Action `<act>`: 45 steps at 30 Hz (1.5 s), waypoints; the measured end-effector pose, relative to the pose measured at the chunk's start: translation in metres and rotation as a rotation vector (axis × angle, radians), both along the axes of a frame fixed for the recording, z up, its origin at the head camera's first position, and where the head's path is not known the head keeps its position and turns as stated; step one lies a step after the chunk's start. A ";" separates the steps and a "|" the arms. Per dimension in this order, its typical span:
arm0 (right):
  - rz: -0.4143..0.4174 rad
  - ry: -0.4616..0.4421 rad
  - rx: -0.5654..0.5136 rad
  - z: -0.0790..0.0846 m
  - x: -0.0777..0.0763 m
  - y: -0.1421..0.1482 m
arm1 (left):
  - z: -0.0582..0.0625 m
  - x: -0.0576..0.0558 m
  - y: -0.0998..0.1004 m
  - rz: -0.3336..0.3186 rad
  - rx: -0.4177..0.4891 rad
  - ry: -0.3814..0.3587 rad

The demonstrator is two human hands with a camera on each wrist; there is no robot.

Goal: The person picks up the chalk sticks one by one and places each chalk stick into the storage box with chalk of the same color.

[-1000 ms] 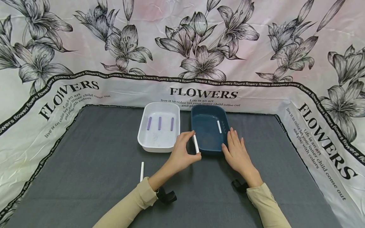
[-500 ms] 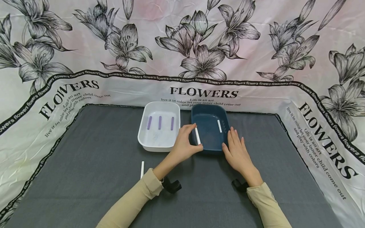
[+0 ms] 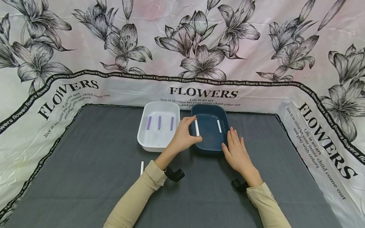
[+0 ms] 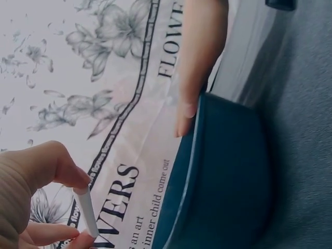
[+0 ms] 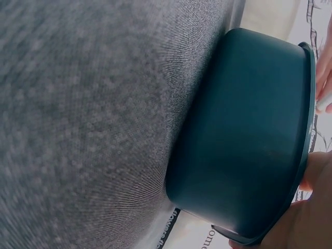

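Observation:
My left hand (image 3: pixel 183 135) pinches a stick of white chalk (image 3: pixel 196 128) between thumb and fingertips, over the left side of a dark blue tub (image 3: pixel 207 141). The left wrist view shows the same chalk (image 4: pixel 86 212) held by its two ends, above the tub's rim. Inside the tub, near its right wall, lies another white chalk stick (image 3: pixel 219 126). My right hand (image 3: pixel 239 154) rests along the tub's right front rim with fingers fairly straight. From the right wrist, the tub's outer wall (image 5: pixel 238 135) fills much of the view, my right fingers partly hidden behind the rim.
Left of the blue tub stands a white tub (image 3: pixel 155 141) with three purple chalk sticks (image 3: pixel 159 123) spaced apart inside. One more white chalk stick (image 3: pixel 142 167) lies on the grey cloth (image 3: pixel 94 164), partly covered by my left sleeve. A flowered cloth (image 3: pixel 137 90) surrounds the work area.
The left hand has moved forward with its white chalk stick, from the tub's near left corner to over its left side. My right hand stays at the rim.

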State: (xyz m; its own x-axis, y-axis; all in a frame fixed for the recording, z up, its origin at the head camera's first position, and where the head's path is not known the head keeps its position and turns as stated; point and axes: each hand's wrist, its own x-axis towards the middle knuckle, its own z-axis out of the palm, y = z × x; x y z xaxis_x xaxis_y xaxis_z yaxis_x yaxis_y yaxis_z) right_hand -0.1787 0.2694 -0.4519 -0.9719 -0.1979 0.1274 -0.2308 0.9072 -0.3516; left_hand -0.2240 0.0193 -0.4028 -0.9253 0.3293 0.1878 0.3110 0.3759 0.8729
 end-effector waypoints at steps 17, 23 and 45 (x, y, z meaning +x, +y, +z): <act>-0.007 -0.002 0.008 0.001 0.000 -0.001 | 0.025 -0.046 0.026 -0.010 -0.039 0.021; -0.006 -0.013 0.016 0.001 0.000 0.000 | 0.027 -0.063 0.035 0.014 -0.044 0.023; 0.007 0.014 -0.009 -0.001 0.000 0.001 | -0.002 -0.106 0.066 0.044 -0.061 -0.016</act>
State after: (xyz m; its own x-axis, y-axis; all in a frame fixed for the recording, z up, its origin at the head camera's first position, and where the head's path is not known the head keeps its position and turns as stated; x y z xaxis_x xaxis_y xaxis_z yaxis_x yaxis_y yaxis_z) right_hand -0.1789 0.2700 -0.4530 -0.9687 -0.2030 0.1429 -0.2417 0.9024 -0.3567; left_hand -0.3300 0.0850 -0.4051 -0.9420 0.2984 0.1535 0.2789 0.4418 0.8526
